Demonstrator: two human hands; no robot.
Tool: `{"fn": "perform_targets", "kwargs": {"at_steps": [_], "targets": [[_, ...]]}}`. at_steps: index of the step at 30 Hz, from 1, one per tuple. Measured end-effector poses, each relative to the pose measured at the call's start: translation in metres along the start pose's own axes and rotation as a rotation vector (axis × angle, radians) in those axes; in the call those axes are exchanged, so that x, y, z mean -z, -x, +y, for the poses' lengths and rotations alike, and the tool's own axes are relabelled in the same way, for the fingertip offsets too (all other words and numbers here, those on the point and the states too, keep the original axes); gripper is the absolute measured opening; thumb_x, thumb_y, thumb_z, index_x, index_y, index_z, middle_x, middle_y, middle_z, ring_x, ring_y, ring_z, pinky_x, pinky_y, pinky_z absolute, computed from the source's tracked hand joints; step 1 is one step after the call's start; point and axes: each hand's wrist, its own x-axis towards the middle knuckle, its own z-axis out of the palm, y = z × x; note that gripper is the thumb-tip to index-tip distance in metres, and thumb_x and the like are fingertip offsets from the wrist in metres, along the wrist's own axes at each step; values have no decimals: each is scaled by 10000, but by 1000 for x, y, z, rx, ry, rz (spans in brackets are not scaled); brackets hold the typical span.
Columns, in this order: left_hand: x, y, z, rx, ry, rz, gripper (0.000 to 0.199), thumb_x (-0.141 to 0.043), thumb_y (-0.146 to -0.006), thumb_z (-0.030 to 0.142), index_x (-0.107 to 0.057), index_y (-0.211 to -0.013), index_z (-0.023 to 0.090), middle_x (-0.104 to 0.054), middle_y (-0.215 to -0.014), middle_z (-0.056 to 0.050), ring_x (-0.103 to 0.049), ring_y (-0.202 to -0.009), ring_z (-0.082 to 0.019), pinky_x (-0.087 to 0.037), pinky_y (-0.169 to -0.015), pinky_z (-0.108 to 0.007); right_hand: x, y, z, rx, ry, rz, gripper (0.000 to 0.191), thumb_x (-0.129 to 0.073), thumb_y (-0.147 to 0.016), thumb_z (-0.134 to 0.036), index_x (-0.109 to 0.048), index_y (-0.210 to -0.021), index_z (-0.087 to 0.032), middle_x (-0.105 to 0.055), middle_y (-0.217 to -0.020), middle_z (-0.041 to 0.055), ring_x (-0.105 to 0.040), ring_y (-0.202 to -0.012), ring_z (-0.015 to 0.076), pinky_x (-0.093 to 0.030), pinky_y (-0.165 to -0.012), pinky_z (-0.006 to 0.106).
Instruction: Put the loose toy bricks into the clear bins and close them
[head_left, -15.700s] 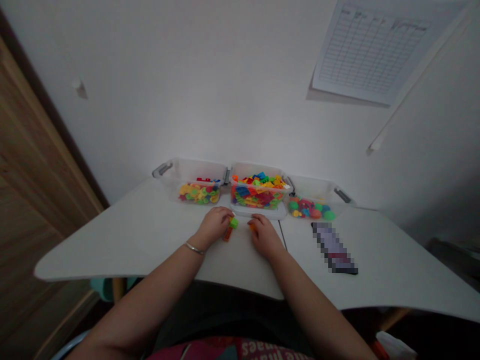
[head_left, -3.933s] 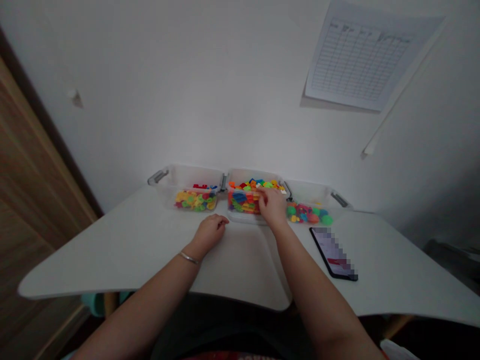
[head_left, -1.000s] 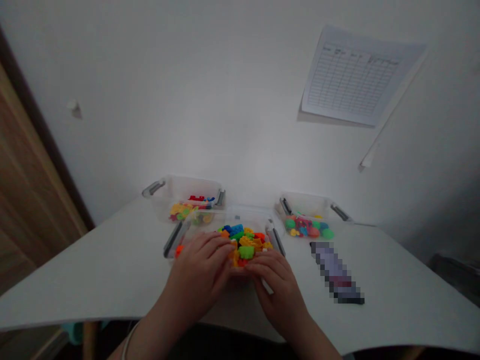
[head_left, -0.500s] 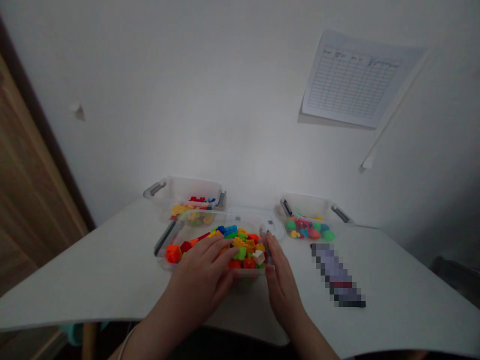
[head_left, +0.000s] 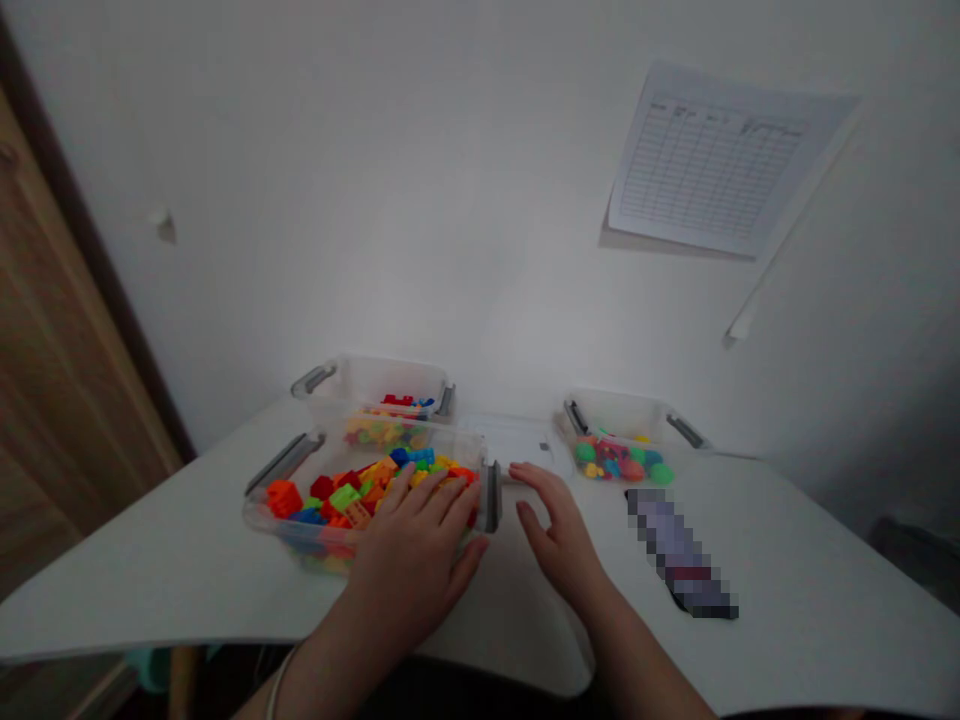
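Observation:
A clear plastic box [head_left: 262, 520] with grey side clips stands on the white table, filled with colourful toy blocks [head_left: 346, 498]. My left hand [head_left: 420, 530] lies over the right part of the blocks, palm down, fingers stretched out. Whether its fingertips press on the blocks is hard to tell. To the right of the box, beside its grey clip [head_left: 493, 497], my right hand [head_left: 551, 520] is apart from the box, its thumb and fingers spread with nothing between them.
Behind stand a second clear box [head_left: 390, 372] at the left and a third [head_left: 626, 407] at the right, both holding small toys. A clear lid [head_left: 517, 440] lies between them. A pixelated flat object [head_left: 681, 555] lies right of my right arm.
The front box has moved left and nearer, with its blocks. My left hand has shifted slightly over the blocks; my right hand has come away from the box's side and its thumb has spread.

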Motion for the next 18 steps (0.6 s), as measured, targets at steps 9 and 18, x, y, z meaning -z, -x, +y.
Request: {"fn": "perform_targets", "kwargs": {"at_steps": [9,18], "targets": [[-4,-1,0,74,-53,39,374,-567,-828,340,-693,-1139,174,-721,-1139,-107,-644,-1051,-337,-481,-921,-527,13,-22,66,-328,529,-252,279,-515,-867,-160,-709,-1066,-152,-719,-1101,94,-630,-1072,239,-444,-990,353],[-3,1,-14,176,-123,32,377,-529,-825,325,-698,-1132,185,-723,-1123,-107,-643,-1048,-342,-426,-951,-577,7,-27,74,-309,696,-302,260,-484,-932,-192,-730,-1017,-204,-711,-1067,64,-635,-1031,198,-448,-881,272]]}}
